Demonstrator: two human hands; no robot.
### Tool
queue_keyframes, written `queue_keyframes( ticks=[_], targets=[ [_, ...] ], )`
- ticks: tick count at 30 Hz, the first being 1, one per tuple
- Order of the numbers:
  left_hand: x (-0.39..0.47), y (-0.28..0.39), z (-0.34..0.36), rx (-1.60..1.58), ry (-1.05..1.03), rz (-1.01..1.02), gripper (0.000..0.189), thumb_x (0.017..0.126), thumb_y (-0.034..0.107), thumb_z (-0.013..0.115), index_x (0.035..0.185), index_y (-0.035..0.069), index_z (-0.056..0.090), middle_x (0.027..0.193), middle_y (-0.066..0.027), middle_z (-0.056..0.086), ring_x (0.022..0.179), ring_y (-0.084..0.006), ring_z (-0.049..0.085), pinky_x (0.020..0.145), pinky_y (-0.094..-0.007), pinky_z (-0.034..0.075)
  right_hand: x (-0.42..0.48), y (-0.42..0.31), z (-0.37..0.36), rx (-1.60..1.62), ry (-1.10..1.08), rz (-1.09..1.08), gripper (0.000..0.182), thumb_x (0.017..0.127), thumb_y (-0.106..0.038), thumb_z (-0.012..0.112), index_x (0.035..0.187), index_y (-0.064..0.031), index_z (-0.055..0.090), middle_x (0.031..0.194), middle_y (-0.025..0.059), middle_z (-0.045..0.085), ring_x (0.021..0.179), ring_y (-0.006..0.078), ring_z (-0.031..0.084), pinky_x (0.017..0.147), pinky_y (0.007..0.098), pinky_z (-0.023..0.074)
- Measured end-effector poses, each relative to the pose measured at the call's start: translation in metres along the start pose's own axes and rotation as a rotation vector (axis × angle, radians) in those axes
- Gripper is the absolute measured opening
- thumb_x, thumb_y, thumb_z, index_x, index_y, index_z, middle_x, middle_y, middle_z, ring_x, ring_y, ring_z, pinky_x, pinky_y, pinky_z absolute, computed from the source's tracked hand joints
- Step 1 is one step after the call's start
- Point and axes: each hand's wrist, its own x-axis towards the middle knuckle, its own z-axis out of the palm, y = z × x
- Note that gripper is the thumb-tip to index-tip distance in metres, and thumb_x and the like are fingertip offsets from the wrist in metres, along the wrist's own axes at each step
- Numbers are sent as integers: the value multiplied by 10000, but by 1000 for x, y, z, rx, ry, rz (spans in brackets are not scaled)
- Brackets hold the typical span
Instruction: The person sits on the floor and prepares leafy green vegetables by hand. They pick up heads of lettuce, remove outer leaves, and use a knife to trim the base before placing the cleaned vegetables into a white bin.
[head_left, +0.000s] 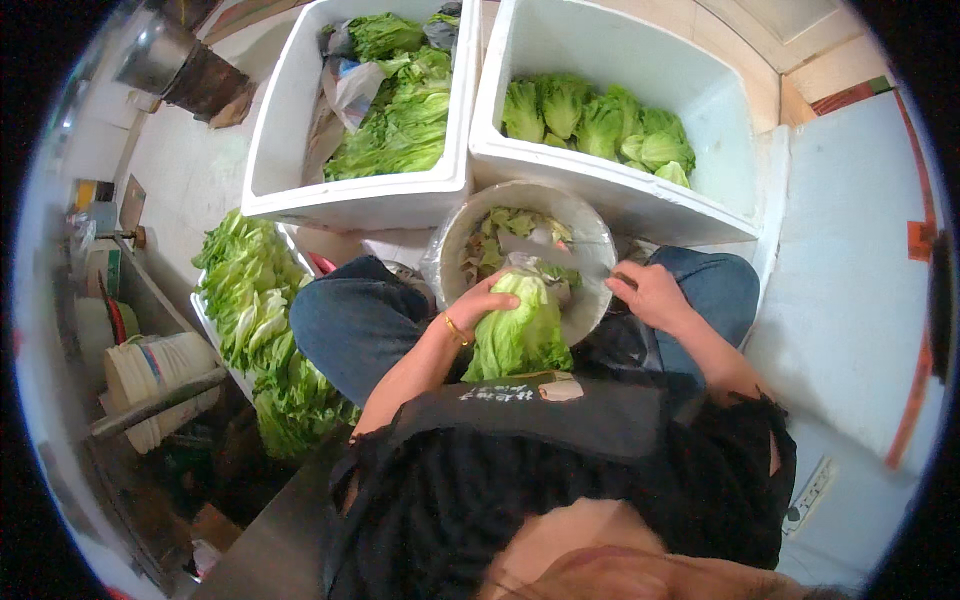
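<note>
My left hand (484, 304) grips a head of green lettuce (523, 330) by its stem end, just above my lap. Around the handle of a knife, my right hand (651, 294) is closed; the broad blade (559, 257) looks blurred and reaches left over the round bin. Between my knees stands that bin (592, 300), lined with clear plastic, with lettuce trimmings (517, 225) inside. The stem end of the lettuce is close to the blade; whether they touch I cannot tell.
Beyond the bin, a white foam box (360, 193) holds leafy lettuce and plastic. Beside it, another foam box (600, 169) holds lettuce heads (600, 124). Piled lettuce (259, 315) fills a low white container at my left. Farther left stands a white bucket (161, 375). A pale panel (840, 270) rises at my right.
</note>
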Motion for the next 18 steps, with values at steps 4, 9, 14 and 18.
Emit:
queue_keyframes(
  ticks=[4, 9, 14, 18],
  targets=[
    [4, 6, 0, 48, -17, 48, 729, 718, 211, 727, 1349, 57, 398, 1216, -91, 561, 1117, -232, 558, 969, -373, 452, 53, -28, -8, 1, 294, -143, 320, 778, -299, 725, 970, -59, 639, 783, 133, 635, 678, 294, 611, 629, 360, 487],
    [4, 27, 3, 13, -52, 176, 753, 731, 268, 720, 1366, 58, 374, 1230, -100, 552, 1120, -237, 557, 974, -374, 451, 156, -30, -1, -236, 414, -212, 445, 774, -467, 693, 944, -60, 634, 910, 103, 636, 805, 309, 615, 708, 402, 500],
    [-10, 50, 28, -110, -104, 282, 622, 803, 294, 632, 1325, 48, 401, 1234, -126, 538, 1138, -247, 541, 996, -391, 427, 164, -44, 15, -390, 569, -392, 368, 820, -394, 673, 999, -75, 636, 1073, 109, 584, 1053, 326, 515, 944, 421, 381],
    [2, 32, -3, -266, -41, 206, 609, 821, 295, 613, 1344, 129, 349, 1226, -83, 509, 1136, -233, 529, 984, -399, 438, 114, -56, 41, 570, -115, -274, 460, 899, -348, 614, 1274, -107, 500, 1293, 82, 486, 1208, 255, 456, 1053, 384, 327]
  ],
)
